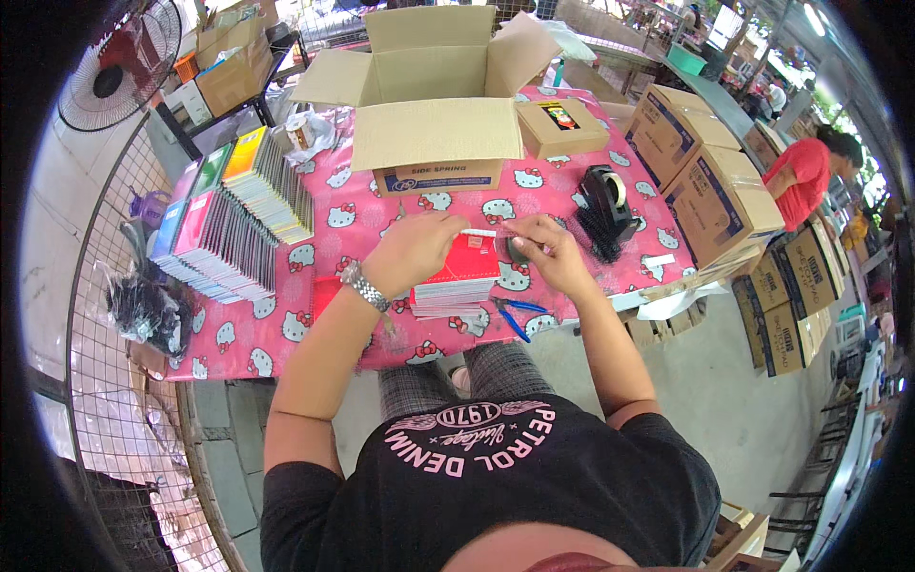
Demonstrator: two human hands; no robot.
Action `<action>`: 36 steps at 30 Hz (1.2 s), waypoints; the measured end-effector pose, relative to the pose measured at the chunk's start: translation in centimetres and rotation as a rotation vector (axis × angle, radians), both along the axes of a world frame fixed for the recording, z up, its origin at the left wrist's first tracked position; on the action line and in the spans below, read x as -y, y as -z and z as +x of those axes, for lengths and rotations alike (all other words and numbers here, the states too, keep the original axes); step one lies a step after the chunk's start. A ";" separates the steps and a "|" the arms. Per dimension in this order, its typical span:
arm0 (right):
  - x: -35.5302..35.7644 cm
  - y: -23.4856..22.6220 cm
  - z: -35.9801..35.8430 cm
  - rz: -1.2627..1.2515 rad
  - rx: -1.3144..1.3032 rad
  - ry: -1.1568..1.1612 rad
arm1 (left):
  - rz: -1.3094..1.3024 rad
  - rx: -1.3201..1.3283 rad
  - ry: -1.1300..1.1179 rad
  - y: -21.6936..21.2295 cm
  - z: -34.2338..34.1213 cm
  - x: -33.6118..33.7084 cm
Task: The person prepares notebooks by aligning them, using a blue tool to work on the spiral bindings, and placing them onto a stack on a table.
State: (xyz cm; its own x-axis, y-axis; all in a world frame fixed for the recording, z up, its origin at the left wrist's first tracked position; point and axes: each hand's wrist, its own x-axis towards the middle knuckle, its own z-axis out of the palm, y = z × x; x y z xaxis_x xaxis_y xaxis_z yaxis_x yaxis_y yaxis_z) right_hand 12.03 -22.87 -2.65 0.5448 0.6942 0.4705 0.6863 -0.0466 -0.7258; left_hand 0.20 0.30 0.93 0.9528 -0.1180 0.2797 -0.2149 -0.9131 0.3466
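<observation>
A stack of red-covered notebooks point(459, 270) lies before me near the table's front edge, its white page edges facing me. My left hand point(416, 250), with a watch on the wrist, is closed at the far left corner of the top notebook, beside a narrow white strip point(477, 232). Just right of the stack, my right hand point(550, 252) pinches with thumb and forefinger. What lies in that pinch is too small to make out. Blue-handled pliers point(518, 313) rest spread on the table, right of the stack. Farther right stands a black tape dispenser point(607, 212).
An open carton point(437, 133) stands beyond my hands, with a smaller closed box point(562, 128) beside it. Stacked notebooks point(224, 238) fill the table's left side. Large cartons point(710, 181) are piled at the right. A person in red point(801, 181) is farther right.
</observation>
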 end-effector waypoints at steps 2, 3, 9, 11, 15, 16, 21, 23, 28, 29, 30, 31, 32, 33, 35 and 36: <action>-0.5 -0.7 -0.3 -0.014 0.002 0.053 | 0.080 0.095 -0.033 0.4 0.1 0.5; -0.7 -0.9 -0.5 -0.024 0.002 0.079 | 0.117 0.140 -0.049 0.6 0.1 0.9; -1.2 -1.0 -1.5 0.000 0.084 0.046 | 0.124 0.271 -0.174 1.5 -0.7 3.1; -0.9 -1.1 -1.3 -0.008 0.027 0.002 | 0.145 0.379 -0.159 2.4 -0.8 3.1; -0.8 -1.7 -1.1 -0.075 0.011 -0.094 | 0.187 0.420 -0.150 3.1 -0.9 2.7; -0.8 -1.8 -1.1 -0.107 -0.184 -0.100 | 0.185 0.425 -0.146 3.1 -0.9 2.7; -0.8 -2.4 -1.6 -0.119 -0.494 -0.087 | 0.199 0.459 -0.124 2.4 -0.7 4.3; -0.7 -3.1 -2.1 -0.104 -0.055 -0.047 | 0.209 0.452 -0.104 2.5 -0.3 4.8; -0.8 -4.8 -2.6 -0.209 0.079 0.035 | 0.201 0.396 -0.095 2.2 -0.1 5.0; -0.9 -4.5 -2.4 -0.143 0.285 0.037 | 0.199 0.370 -0.093 2.1 -0.2 5.0; -1.0 -4.5 -2.3 -0.149 0.278 0.012 | 0.197 0.344 -0.094 2.1 -0.3 5.0; -1.1 -4.4 -2.2 -0.155 0.271 -0.016 | 0.195 0.336 -0.097 2.2 -0.3 4.9; -1.2 -4.8 -2.0 -0.233 0.052 -0.072 | 0.194 0.327 -0.104 2.2 -0.5 4.7; -1.4 -5.0 -1.6 -0.311 -0.167 -0.133 | 0.195 0.318 -0.115 2.3 -0.8 4.4; -2.7 -2.5 1.2 -0.124 -0.753 -0.188 | 0.182 0.346 -0.138 2.5 -1.3 4.1; -3.5 -0.5 3.1 -0.016 -1.044 -0.188 | 0.173 0.360 -0.147 2.6 -1.6 4.0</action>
State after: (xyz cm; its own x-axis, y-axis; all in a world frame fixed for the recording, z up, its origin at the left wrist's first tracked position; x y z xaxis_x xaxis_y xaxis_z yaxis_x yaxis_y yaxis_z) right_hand 15.13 -19.33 -2.15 0.5568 0.8113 -0.1783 -0.2798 -0.0189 -0.9599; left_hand -1.36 -3.69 -1.65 0.8080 -0.0627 0.5858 -0.1572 -0.9812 0.1119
